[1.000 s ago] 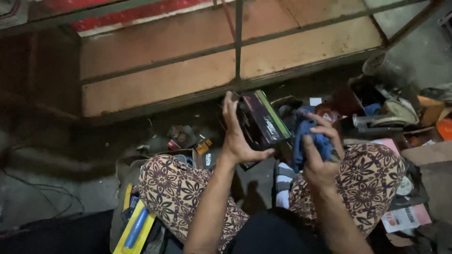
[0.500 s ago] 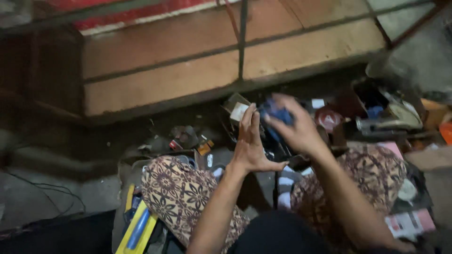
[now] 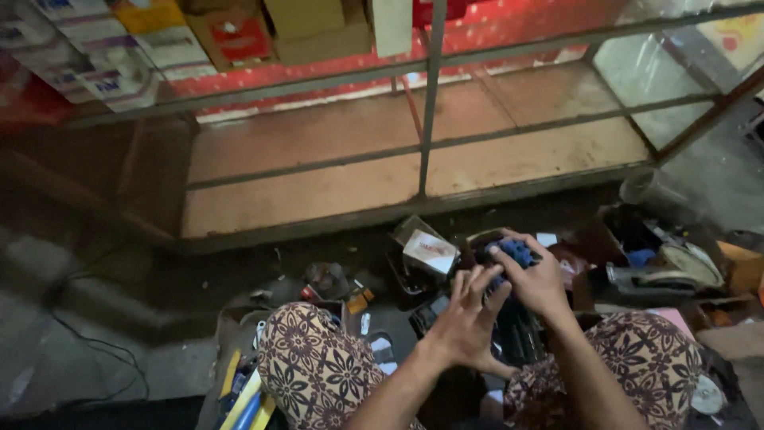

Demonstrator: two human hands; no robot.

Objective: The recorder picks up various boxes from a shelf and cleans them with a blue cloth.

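Cluttered floor before a glass-fronted cabinet [image 3: 430, 159]. The blue cloth [image 3: 516, 253] sits just above the knees, bunched under the right hand [image 3: 535, 279], whose fingers close over it. The left hand [image 3: 465, 322], fingers spread, lies just below and left, touching the right hand.

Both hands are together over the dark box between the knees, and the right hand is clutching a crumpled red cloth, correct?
Not quite: in the head view the crumpled cloth in the right hand is blue, not red. The left hand does meet it over the dark box between the knees.
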